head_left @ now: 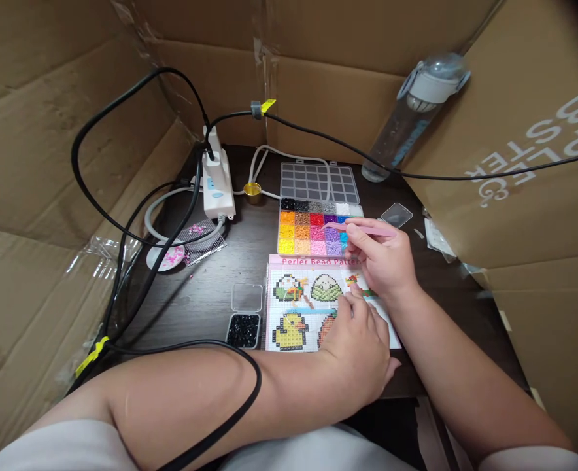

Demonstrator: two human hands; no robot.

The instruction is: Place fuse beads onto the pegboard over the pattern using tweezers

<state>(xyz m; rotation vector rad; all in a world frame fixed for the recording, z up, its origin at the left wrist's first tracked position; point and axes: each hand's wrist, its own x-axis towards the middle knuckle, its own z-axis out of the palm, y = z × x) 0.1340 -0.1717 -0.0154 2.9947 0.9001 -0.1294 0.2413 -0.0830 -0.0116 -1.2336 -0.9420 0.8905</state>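
Observation:
My right hand (382, 258) is closed around pink tweezers (372, 227). Their tips point left, over the pink and purple compartments of a bead box (280, 242) sorted by colour. My left hand (357, 343) rests on the Perler bead pattern sheet (276, 307), fingers laid over its lower right, thumb off to the side. On that sheet are pixel pictures, among them a yellow duck (290, 331) and a green-and-white shape (327, 288). A thin light-blue stick-like thing (313, 311) lies across the sheet near my left fingertips; its right end is hidden.
A small case of black beads (244, 330) stands left of the sheet. Further left are a white power strip (219, 190), black cables (161, 288) and a round white lid with pink beads (166, 258). Behind are a gold cup (252, 191) and a bottle (407, 124). Cardboard walls surround the table.

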